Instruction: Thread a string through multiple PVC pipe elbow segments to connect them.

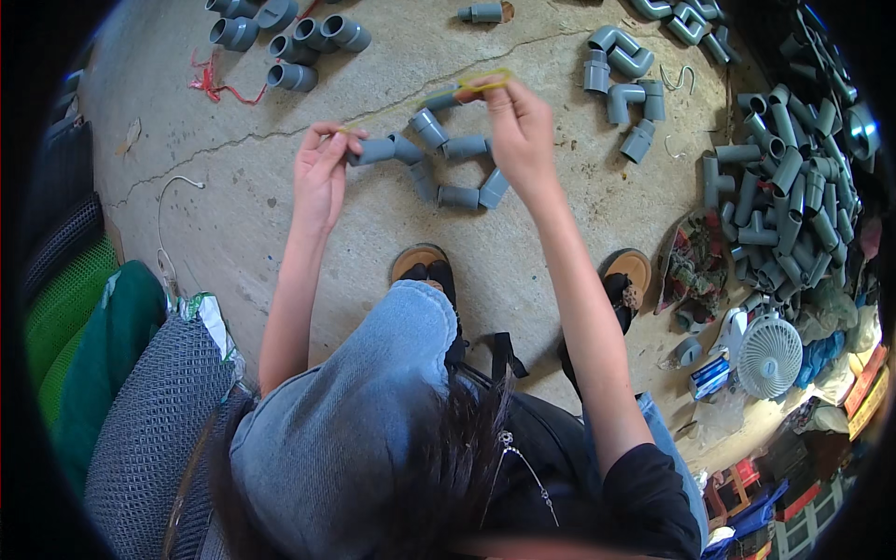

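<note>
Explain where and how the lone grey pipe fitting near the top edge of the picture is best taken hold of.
Probably around the middle of its barrel, from above: the lone grey pipe fitting lies on its side, its length running left to right, so a grip could close across its near and far sides. The right hand is nearer, but holds the yellow cord.

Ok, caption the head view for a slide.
Left hand and right hand hold a yellow strand near grey pipe fittings on concrete.
</note>
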